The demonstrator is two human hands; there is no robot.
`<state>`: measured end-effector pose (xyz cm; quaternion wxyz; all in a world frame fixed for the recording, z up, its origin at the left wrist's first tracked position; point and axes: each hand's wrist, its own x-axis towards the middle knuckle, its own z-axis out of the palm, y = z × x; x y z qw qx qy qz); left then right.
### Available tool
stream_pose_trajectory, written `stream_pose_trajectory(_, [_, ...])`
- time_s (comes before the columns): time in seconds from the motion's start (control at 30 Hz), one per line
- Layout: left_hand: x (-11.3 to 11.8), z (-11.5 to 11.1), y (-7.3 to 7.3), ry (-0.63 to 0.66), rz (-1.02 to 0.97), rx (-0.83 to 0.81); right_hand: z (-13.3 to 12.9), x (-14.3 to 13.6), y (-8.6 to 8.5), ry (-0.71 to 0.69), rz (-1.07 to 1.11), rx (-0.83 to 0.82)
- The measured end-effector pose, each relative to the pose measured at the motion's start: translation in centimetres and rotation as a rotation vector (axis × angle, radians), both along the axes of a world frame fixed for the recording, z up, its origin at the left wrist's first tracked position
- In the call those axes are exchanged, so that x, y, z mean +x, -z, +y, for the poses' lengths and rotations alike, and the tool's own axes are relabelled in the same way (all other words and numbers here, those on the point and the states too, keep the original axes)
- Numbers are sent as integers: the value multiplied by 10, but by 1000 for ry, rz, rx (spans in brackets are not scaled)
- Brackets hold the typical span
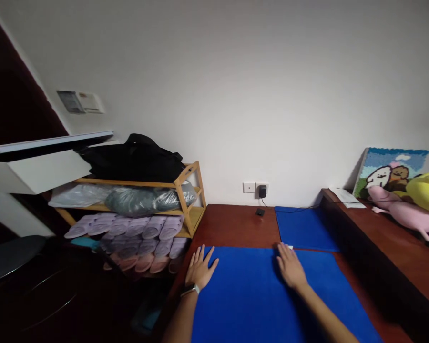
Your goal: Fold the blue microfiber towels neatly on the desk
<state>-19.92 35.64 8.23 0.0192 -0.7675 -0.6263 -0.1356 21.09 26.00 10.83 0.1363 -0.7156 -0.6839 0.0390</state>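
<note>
A large blue cloth (246,295) lies flat over the brown wooden table. My left hand (200,269) rests at its far left corner, fingers spread, with a watch on the wrist. Farther right, my right hand (291,267) lies flat near the cloth's far edge, its fingers stretched out and close together. A small white bit (290,247) shows beside its fingertips; I cannot make out what it is. Beyond that hand, a second blue cloth (303,228) covers the table's back right part.
A wooden rack (188,205) at left holds lilac slippers (136,226), plastic-wrapped bundles and a black bag (136,159). A black adapter (262,191) is plugged into the wall, its cable running right. On the raised right ledge sit a pink plush toy (402,212) and a fuzzy picture (389,169).
</note>
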Motion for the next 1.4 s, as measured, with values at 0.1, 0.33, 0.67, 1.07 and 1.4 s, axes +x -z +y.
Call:
stream_pose_trajectory(0.1, [1,-1,-4,-5,-4,-18,20,-76,-11,-203,104,-50])
stream_pose_trajectory(0.33, [2,-5,-9,1,-28,-32,5,-5,15,-108,37,-138])
stream_pose_trajectory(0.67, [1,-1,-6,14,-39,-26,-63,228,70,307,-110,-213])
stream_pose_trajectory(1.07, [4,-4,-12,-13,20,-35,-43,170,-19,350,-207,-324])
stream_pose_trajectory(1.4, [3,-5,-8,-6,-20,-4,31,-103,-17,-244,10,-105])
